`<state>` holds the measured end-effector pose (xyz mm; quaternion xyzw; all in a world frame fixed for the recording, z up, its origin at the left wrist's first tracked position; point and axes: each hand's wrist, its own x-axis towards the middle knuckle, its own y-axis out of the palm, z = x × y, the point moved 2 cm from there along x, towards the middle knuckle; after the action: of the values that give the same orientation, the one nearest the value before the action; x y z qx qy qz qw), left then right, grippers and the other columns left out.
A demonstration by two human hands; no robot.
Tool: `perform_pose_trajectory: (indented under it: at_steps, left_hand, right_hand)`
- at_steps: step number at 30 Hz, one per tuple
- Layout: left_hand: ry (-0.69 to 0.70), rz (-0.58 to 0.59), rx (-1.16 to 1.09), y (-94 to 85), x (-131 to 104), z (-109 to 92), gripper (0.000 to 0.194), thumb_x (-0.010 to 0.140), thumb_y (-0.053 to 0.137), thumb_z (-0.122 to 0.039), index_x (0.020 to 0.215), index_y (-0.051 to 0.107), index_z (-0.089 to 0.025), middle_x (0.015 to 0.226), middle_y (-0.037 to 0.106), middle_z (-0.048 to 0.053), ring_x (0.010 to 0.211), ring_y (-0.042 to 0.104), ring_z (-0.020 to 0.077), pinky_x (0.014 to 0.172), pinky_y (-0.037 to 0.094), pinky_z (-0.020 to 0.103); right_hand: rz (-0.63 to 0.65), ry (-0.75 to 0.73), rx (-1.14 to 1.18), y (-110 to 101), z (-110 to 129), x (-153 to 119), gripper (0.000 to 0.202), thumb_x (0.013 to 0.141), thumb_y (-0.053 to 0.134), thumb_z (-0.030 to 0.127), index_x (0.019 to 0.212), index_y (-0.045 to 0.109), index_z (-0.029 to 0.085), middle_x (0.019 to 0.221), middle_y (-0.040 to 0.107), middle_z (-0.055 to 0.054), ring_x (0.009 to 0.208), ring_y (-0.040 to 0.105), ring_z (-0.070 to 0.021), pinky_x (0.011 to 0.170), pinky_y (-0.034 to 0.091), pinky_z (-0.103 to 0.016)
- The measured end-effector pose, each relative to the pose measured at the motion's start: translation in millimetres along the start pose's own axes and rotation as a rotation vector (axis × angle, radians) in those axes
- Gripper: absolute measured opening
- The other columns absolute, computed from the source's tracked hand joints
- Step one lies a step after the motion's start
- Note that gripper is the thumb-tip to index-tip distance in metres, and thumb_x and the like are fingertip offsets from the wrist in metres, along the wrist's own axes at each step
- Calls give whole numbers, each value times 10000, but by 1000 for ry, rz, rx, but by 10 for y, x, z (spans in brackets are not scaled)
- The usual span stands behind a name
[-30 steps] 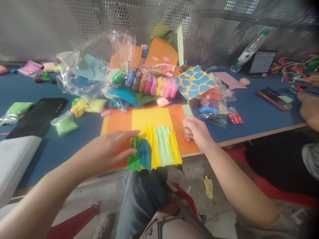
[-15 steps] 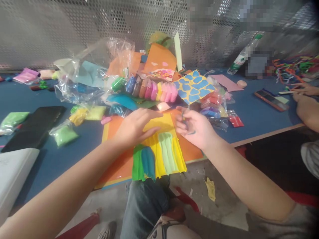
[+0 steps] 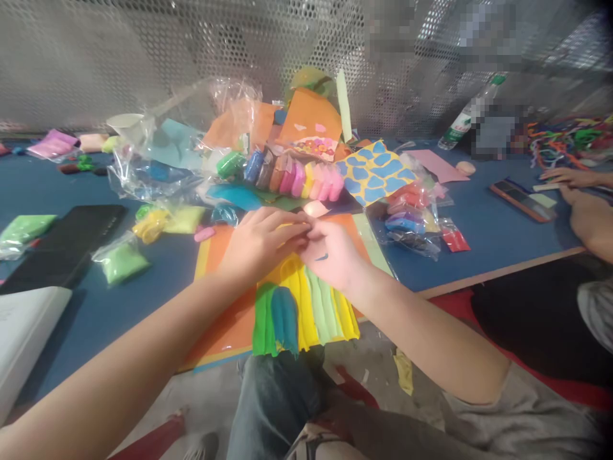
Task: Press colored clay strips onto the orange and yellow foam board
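Observation:
My left hand [image 3: 265, 239] and my right hand [image 3: 330, 249] meet at the fingertips above a yellow sheet with ridged clay stripes [image 3: 306, 313] in green, blue, yellow and pale green. Both hands have their fingers drawn together; whatever lies between the fingertips is too small or hidden to name. A small blue-grey smear marks my right palm. Beneath the striped piece is an orange sheet [image 3: 225, 319] at the table's front edge. Behind the hands lies a row of coloured clay packs [image 3: 299, 179].
A blue-patterned yellow sheet [image 3: 376, 171], bagged clay [image 3: 409, 214] and a red packet [image 3: 454, 235] lie right of centre. A bottle [image 3: 469, 115] leans at the back. At left are a black case [image 3: 64, 246] and green clay [image 3: 122, 260]. Another person's hands [image 3: 577, 191] are far right.
My right hand has moved left and its fingers now meet those of my left hand. My left hand has hardly moved.

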<state>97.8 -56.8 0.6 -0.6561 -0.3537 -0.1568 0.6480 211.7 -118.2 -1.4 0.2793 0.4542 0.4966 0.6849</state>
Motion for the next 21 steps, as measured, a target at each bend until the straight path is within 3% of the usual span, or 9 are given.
perform_pose_trajectory:
  at_steps: [8, 12, 15, 21]
  left_hand:
    - [-4, 7, 86, -49, 3, -11, 171, 894, 565, -297, 836, 714, -235, 930, 726, 39, 879, 587, 207, 731, 443, 339]
    - [37, 19, 130, -78, 9, -26, 188, 911, 528, -262, 1000, 688, -221, 796, 699, 43, 812, 585, 199, 711, 441, 331]
    - [58, 83, 129, -65, -2, -30, 279, 921, 492, -258, 1152, 639, -205, 883, 697, 72, 849, 590, 209, 749, 466, 347]
    - [-15, 128, -57, -72, -49, 25, 261, 891, 474, -225, 1040, 688, -211, 991, 663, 98, 903, 608, 205, 770, 525, 347]
  right_hand:
    - [92, 82, -57, -15, 32, -28, 132, 826, 462, 108, 778, 580, 142, 620, 535, 27, 555, 486, -73, 564, 427, -184]
    - [89, 93, -121, -45, 32, -30, 97, 831, 497, 148, 776, 573, 175, 658, 580, 19, 614, 537, -99, 641, 468, -223]
    - [43, 57, -133, -70, 33, -38, 81, 846, 507, 206, 796, 569, 192, 682, 600, 7, 642, 566, -122, 632, 488, -242]
    - [-3, -8, -175, -86, 86, -67, 64, 847, 510, 251, 878, 551, 213, 776, 637, -20, 735, 627, -159, 694, 534, -301]
